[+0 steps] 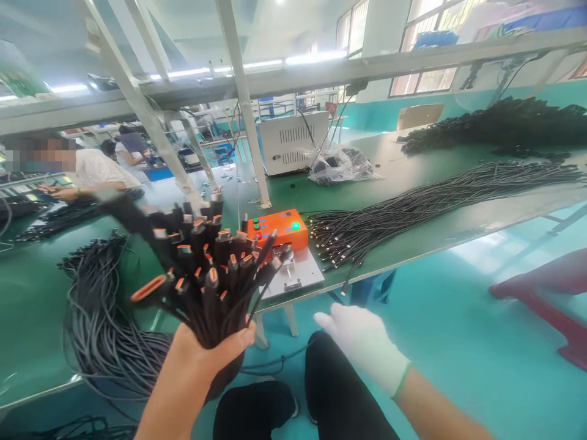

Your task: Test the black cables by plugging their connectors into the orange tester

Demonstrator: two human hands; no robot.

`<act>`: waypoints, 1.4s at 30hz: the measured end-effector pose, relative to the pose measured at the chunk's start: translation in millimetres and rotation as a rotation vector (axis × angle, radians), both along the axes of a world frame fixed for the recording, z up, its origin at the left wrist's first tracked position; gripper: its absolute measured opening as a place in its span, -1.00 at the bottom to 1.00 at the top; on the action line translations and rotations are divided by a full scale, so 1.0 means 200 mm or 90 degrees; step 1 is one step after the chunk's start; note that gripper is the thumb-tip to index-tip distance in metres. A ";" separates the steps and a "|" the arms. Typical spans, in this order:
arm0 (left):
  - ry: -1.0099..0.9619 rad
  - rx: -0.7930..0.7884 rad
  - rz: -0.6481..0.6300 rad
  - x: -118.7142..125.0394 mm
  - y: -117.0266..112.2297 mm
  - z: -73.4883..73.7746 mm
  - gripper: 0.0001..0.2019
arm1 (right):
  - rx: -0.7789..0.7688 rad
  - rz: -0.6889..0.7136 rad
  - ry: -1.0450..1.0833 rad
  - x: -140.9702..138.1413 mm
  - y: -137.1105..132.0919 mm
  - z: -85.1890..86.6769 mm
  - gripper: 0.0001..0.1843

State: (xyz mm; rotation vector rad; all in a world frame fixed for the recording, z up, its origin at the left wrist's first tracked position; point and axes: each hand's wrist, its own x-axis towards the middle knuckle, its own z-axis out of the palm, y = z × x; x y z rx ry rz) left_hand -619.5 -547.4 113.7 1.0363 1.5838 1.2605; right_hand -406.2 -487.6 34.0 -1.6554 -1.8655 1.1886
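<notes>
L grip [198,353] clamped round cable bunch [213,299]; gloved R grip [364,345], can't tell. Prob. holding step; next needs one cable singled out.

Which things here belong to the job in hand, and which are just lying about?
Seems part of the job:
Black orange-tipped cables in the left grip
Orange push-button box
Metal plate in front
Cable bundle right of the box

Probably just lying about:
White vented case
Clear plastic bag
Cardboard box
</notes>
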 end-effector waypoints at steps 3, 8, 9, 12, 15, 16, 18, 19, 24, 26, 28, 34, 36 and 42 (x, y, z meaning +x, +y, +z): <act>-0.021 -0.005 -0.035 0.00 0.01 0.00 -0.83 | 0.081 -0.052 0.013 -0.03 -0.02 0.16 -0.77; -0.040 -0.005 -0.098 -0.02 0.02 -0.03 -0.79 | 0.044 0.033 0.486 -0.23 -0.09 0.37 -0.76; -0.037 -0.008 -0.108 -0.02 0.02 -0.03 -0.79 | 0.031 0.004 0.523 -0.27 -0.09 0.38 -0.79; -0.042 0.002 -0.095 -0.03 0.02 -0.03 -0.80 | -0.042 -0.064 0.645 -0.33 -0.05 0.32 -0.76; -0.027 0.057 -0.044 -0.02 0.00 -0.01 -0.86 | -0.100 -0.114 0.769 -0.31 0.00 0.24 -0.74; -0.018 0.078 -0.023 -0.02 -0.01 0.00 -0.87 | -0.098 -0.143 0.795 -0.30 0.01 0.22 -0.74; -0.012 0.106 0.010 -0.01 -0.04 0.02 -0.88 | -0.086 -0.197 0.808 -0.26 0.01 0.18 -0.72; -0.016 0.109 0.021 -0.01 -0.05 0.03 -0.87 | -0.083 -0.214 0.795 -0.24 0.00 0.16 -0.70; -0.014 0.072 -0.001 0.01 -0.07 0.01 -0.86 | -0.180 -0.157 0.543 -0.20 -0.02 0.03 -0.71; 0.011 0.058 -0.021 0.02 -0.06 0.00 -0.85 | -0.209 -0.121 0.477 -0.20 -0.02 -0.02 -0.76; 0.035 0.047 -0.022 0.01 -0.04 0.00 -0.84 | -0.207 -0.098 0.480 -0.20 0.00 -0.04 -0.76; 0.068 0.051 -0.024 0.02 -0.03 0.00 -0.84 | -0.228 -0.072 0.522 -0.22 0.03 -0.03 -0.74; 0.075 0.049 -0.029 0.02 -0.03 0.00 -0.85 | -0.213 -0.065 0.523 -0.22 0.03 -0.02 -0.73; 0.075 0.027 -0.011 0.02 -0.03 0.00 -0.83 | -0.200 -0.062 0.518 -0.22 0.04 -0.01 -0.74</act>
